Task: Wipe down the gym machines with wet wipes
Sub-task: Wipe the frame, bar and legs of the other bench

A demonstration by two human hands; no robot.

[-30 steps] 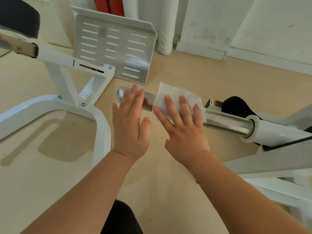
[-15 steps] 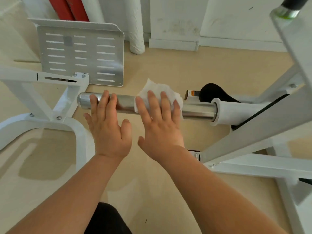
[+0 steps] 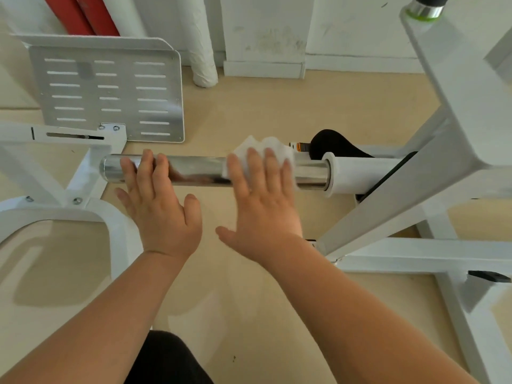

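Right grip (image 3: 263, 206), fingers straight, seemingly presses wet wipe (image 3: 277, 146) beneath them onto chrome bar (image 3: 199, 169).

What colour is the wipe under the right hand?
White; the wipe shows clearly under the right hand in the head view.

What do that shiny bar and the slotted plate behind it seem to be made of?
Bar: polished metal, probably chromed steel; it mirrors its surroundings. Slotted plate: sheet metal, perhaps brushed aluminium; dull grey sheen, punched slots, rounded corners.
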